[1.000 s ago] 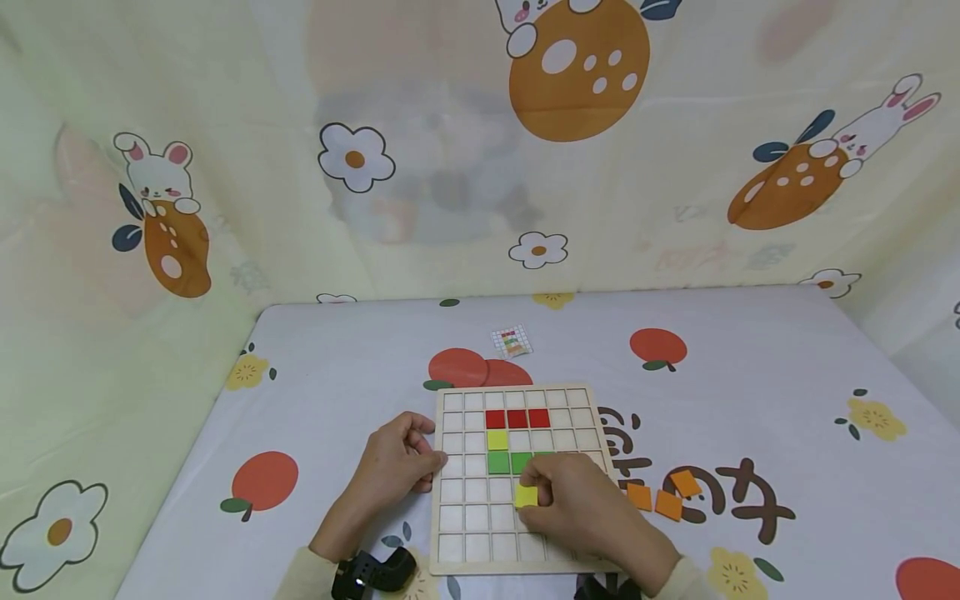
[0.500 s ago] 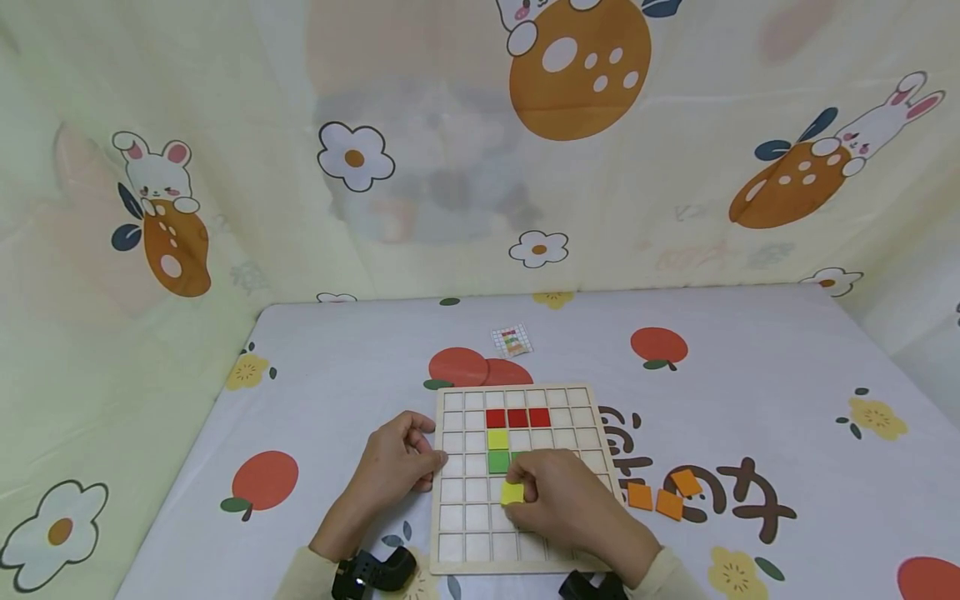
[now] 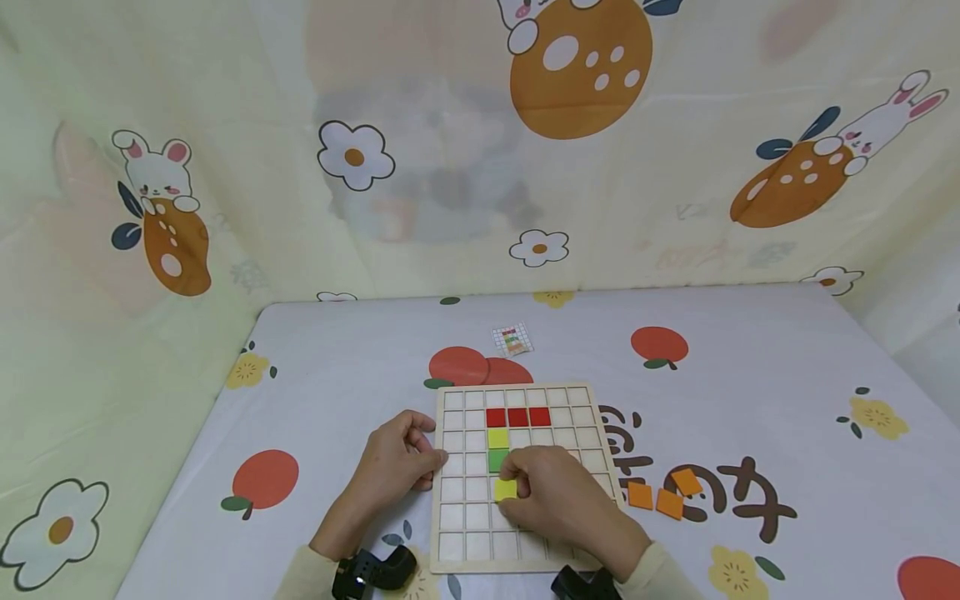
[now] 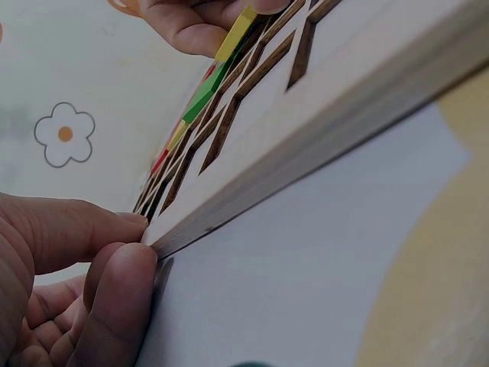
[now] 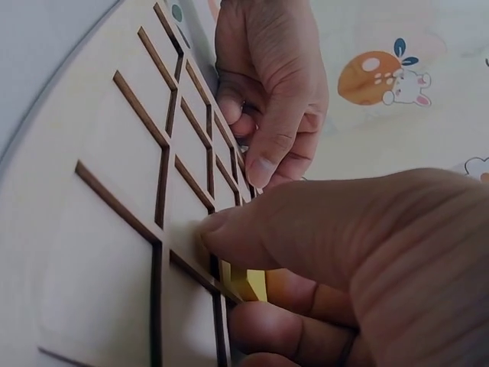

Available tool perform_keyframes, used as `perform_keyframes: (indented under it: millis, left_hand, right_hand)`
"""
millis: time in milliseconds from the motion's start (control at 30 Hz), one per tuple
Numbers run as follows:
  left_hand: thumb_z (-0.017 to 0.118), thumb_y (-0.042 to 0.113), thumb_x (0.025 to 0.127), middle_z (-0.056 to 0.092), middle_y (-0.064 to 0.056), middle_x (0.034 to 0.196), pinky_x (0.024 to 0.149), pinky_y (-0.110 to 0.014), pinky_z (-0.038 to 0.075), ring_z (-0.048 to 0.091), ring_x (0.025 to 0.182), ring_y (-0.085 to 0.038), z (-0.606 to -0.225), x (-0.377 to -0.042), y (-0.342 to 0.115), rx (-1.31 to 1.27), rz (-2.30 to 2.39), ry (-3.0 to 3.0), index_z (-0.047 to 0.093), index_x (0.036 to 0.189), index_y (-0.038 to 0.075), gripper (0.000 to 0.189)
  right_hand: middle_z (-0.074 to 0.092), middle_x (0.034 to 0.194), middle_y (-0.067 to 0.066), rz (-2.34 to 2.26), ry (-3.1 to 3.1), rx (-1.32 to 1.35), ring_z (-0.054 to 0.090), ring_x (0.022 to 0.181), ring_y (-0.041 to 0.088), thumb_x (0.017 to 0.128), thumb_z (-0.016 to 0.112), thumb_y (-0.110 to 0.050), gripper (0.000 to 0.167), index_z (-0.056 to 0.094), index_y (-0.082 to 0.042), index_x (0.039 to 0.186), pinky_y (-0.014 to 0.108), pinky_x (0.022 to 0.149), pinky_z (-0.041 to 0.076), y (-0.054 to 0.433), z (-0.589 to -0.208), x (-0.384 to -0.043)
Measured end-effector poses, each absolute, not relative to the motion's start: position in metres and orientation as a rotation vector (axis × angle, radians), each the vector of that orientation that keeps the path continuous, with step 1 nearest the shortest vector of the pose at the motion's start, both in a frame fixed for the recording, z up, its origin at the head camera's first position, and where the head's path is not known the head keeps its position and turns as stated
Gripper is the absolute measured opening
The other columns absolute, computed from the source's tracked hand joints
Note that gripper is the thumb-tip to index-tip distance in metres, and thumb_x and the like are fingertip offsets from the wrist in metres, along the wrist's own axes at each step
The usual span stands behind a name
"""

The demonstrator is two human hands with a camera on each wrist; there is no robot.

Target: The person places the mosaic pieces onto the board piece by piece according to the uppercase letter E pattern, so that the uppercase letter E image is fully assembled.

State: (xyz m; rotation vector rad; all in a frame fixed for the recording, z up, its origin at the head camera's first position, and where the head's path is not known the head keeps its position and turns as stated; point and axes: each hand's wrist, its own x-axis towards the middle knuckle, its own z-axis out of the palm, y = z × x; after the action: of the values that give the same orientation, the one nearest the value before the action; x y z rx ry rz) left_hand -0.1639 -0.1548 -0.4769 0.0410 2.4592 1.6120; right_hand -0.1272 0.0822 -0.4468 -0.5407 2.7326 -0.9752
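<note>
A wooden grid board [image 3: 465,518] with square cells lies flat before me. My right hand [image 3: 566,496] pinches a yellow square tile [image 3: 505,490] between thumb and fingertips, tilted close over the board; the right wrist view shows part of this yellow tile [image 5: 256,284] beneath the thumb. In the cells sit red tiles [image 3: 517,417], another yellow tile [image 3: 497,438] and a green tile [image 3: 498,460]; the right hand hides cells to the right of the green one. My left hand [image 3: 397,458] holds the board's left edge, thumb on the frame and fingers curled beside it.
Several orange tiles [image 3: 670,503] lie on the cloth to the right of the board. Behind it is a small pattern card [image 3: 512,341] with coloured squares. A patterned curtain [image 3: 450,167] rises beyond the table's far edge.
My right hand has moved left across the board with the yellow tile, from right of the third filled column to just below the green tile. The left hand stays put.
</note>
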Motion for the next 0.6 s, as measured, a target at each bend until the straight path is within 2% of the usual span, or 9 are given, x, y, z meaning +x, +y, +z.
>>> perform_keyframes:
  millis: [600]
  left_hand:
    - [0.079,0.003,0.089,0.06,-0.008,0.082,0.051,-0.024,0.057,0.061,0.053,-0.013,-0.4744,-0.1636,-0.1544,0.026,1.607,2.46,0.06,0.12,0.0,0.037]
  right_hand:
    - [0.05,0.061,-0.01,-0.987,2.763,-0.552,0.045,0.055,0.005,0.081,0.083,-0.01,0.016,0.074,-0.014,0.093,0.022,0.053,0.037,0.0779,-0.448,-0.1279]
